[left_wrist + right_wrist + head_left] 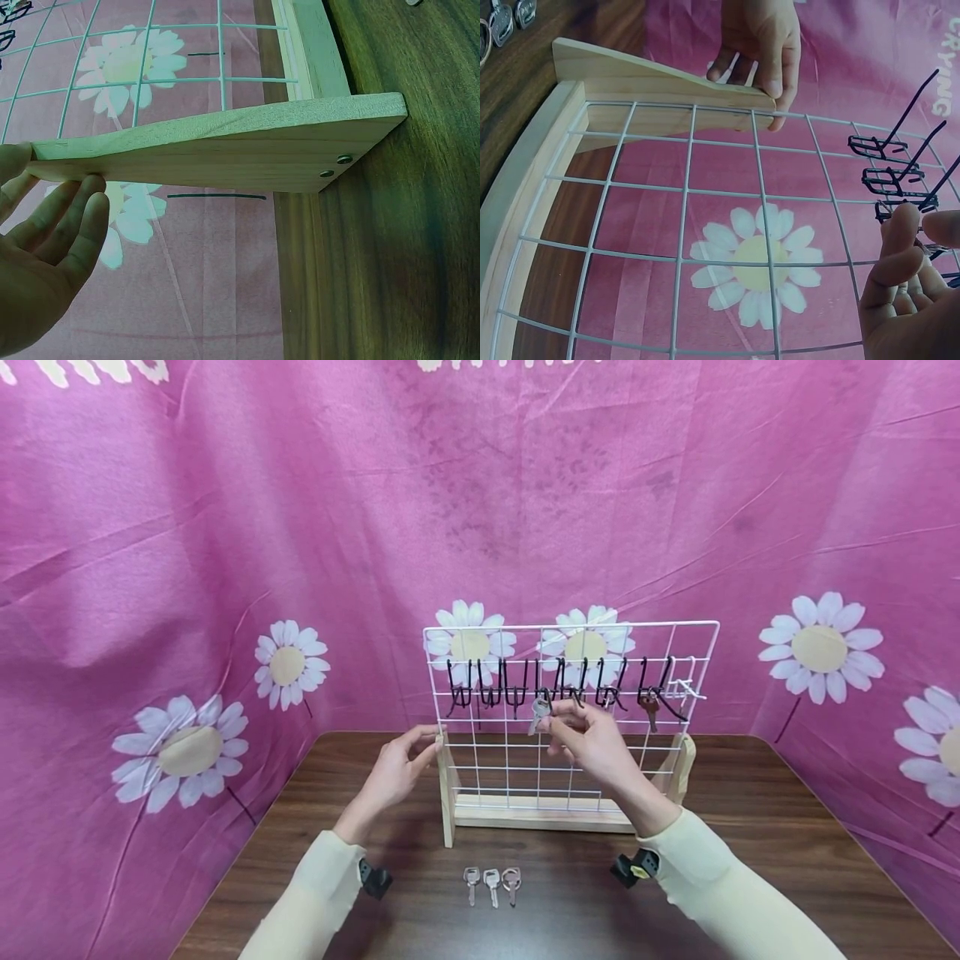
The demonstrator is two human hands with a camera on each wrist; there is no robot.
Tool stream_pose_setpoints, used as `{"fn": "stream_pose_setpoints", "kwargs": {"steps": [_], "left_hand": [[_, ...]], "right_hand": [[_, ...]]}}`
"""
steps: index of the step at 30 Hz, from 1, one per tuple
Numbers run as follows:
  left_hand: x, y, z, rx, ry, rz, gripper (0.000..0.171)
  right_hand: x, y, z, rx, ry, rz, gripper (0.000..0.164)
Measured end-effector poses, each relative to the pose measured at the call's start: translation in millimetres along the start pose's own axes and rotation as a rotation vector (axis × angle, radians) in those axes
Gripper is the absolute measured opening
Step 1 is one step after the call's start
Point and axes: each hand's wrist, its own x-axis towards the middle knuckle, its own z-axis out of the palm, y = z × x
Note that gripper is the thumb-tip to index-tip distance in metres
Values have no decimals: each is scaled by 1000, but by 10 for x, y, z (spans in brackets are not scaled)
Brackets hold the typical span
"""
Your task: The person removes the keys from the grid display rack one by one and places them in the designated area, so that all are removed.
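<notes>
Step in hand: I judge that I am fitting a silver key (538, 714) onto the row of black hooks (514, 697), near the middle of the white wire grid (507, 768).
Right hand: my right hand (592, 739) has its thumb and fingertips drawn together, pinching that key at its side, bow up and blade slanting down.
Silver key: right at the hook's front; I cannot tell whether it is over the wire tip, and from the right wrist my fingers hide it.
Left hand: my left hand (397, 768) grips the upper end of the wooden side panel (225, 154), thumb on one face and fingertips on the other, the gap only as wide as the board; it seems to be steadying the stand.
Next move calls for: as I see it, lining the key's hole up with the hook tip, easing it on, then loosening my pinch without jogging the grid.
Brown key: one brown key (651, 710) hangs farther right.
Keys on the table: three keys (491, 887) lie side by side on the wooden tabletop (420, 931), in front of the stand, the rightmost with a ring.
</notes>
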Motion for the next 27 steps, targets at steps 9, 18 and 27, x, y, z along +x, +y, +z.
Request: {"fn": "stream_pose_setpoints", "kwargs": {"steps": [9, 18, 27], "left_hand": [[1, 4, 4, 1, 6, 0, 30], [1, 1, 8, 1, 8, -4, 29], [1, -1, 9, -13, 6, -16, 30]], "right_hand": [[8, -25, 2, -16, 23, -30, 21], [-31, -41, -37, -7, 28, -16, 25], [-94, -76, -65, -2, 38, -53, 27]]}}
